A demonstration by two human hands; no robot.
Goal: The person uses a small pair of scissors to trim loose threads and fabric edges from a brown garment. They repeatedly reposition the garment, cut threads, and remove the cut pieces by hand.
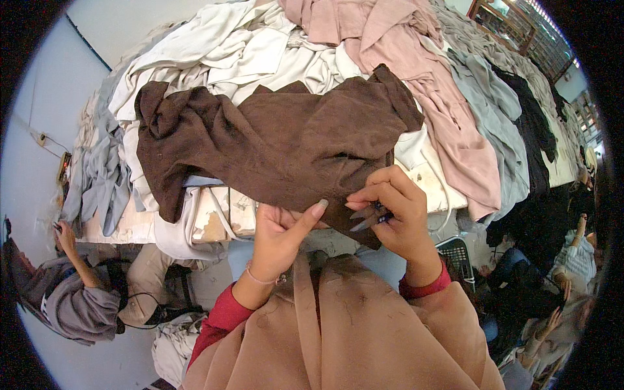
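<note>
A dark brown cloth garment (pixel 273 141) lies spread over the near side of the heap, its lower edge hanging toward me. My left hand (pixel 287 229) pinches that lower edge, thumb on top and fingers beneath the fabric. In my right hand (pixel 397 209) is a pair of small dark thread snips (pixel 363 218), blades pointing left across the cloth. The right thumb and forefinger come together just above the blades; whether they also pinch a thread is too small to tell. Part of the snips is hidden inside the palm.
White garments (pixel 243 48), pink garments (pixel 380 44) and grey-blue garments (pixel 492 92) are heaped on a worn wooden table (pixel 229 209). A person in grey (pixel 83 302) sits at left; more people (pixel 526 278) are at right. White cloth (pixel 178 346) lies low on the left.
</note>
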